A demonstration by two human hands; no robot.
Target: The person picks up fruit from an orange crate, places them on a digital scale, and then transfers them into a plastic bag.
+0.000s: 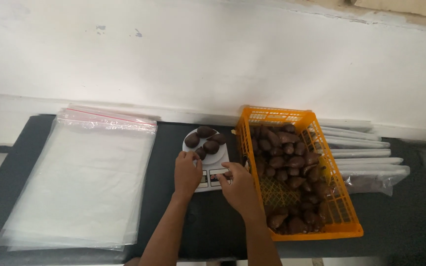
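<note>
head camera looks down, close above.

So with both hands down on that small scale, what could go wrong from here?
1. The left hand and right hand rest on the white scale, so pressure might skew the reading.
2. The brown fruits are heaped on its small round plate; a nudge could roll one off onto the black mat.
3. The orange basket sits close against the right hand and could be bumped.

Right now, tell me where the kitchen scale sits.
In the head view, the white kitchen scale sits mid-table, between the stack of clear plastic bags on its left and the orange basket on its right, both hands at its front edge.
</note>
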